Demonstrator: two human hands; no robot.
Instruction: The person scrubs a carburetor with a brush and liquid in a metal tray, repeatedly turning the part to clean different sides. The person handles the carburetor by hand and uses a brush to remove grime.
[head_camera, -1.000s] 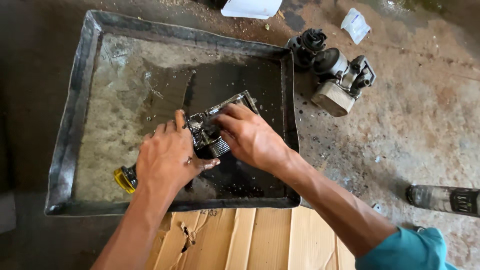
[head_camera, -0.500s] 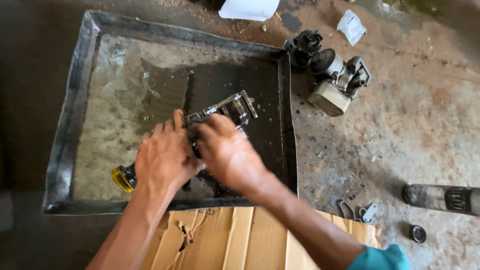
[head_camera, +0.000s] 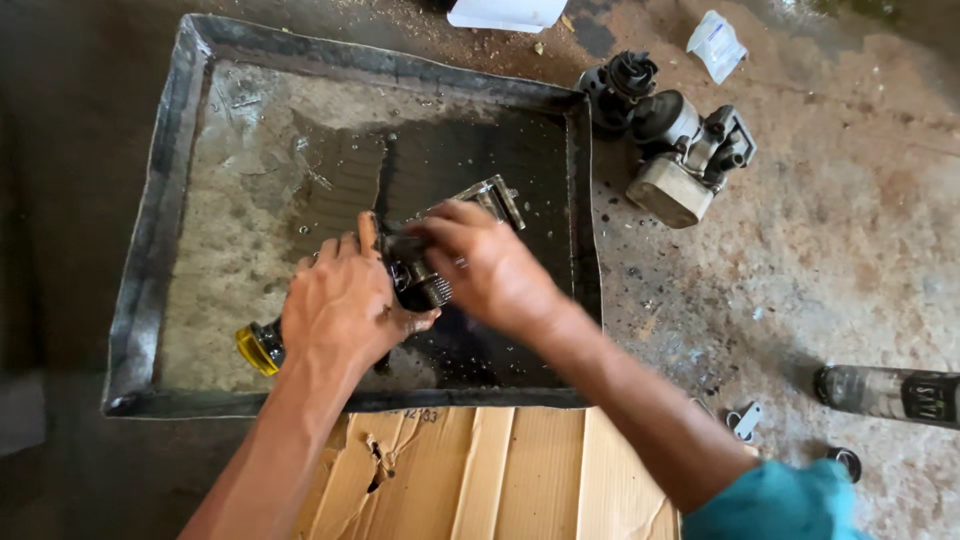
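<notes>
the left hand (head_camera: 340, 305) lies over the near end of a greasy metal part (head_camera: 440, 245), its fingers (head_camera: 330, 250) curled down and closed around it, the thumb (head_camera: 368, 232) raised along the top. the right hand (head_camera: 495, 270) covers the middle of the same part from the other side, its fingers (head_camera: 440, 215) bent and clamped over the dark body, so both hands grip it at once. the metal part sits low in a shallow black tray (head_camera: 150, 250), close to the wet, oily bottom. it is dark and grimy, with a ribbed round section showing between the two hands and a paler square bracket end (head_camera: 495, 195) sticking out beyond the right hand's fingertips. a yellow-tipped tool (head_camera: 258, 347) pokes out from under the left wrist, lying in the tray near its front wall. the tray rests on a dirty concrete floor (head_camera: 850, 260). flattened cardboard (head_camera: 480, 470) lies just in front of the tray. well to the right of the tray stands a grey engine part (head_camera: 685, 160) with a black round piece (head_camera: 625, 80) beside it, and a dark bottle (head_camera: 890, 392) lies on its side near the right edge.
</notes>
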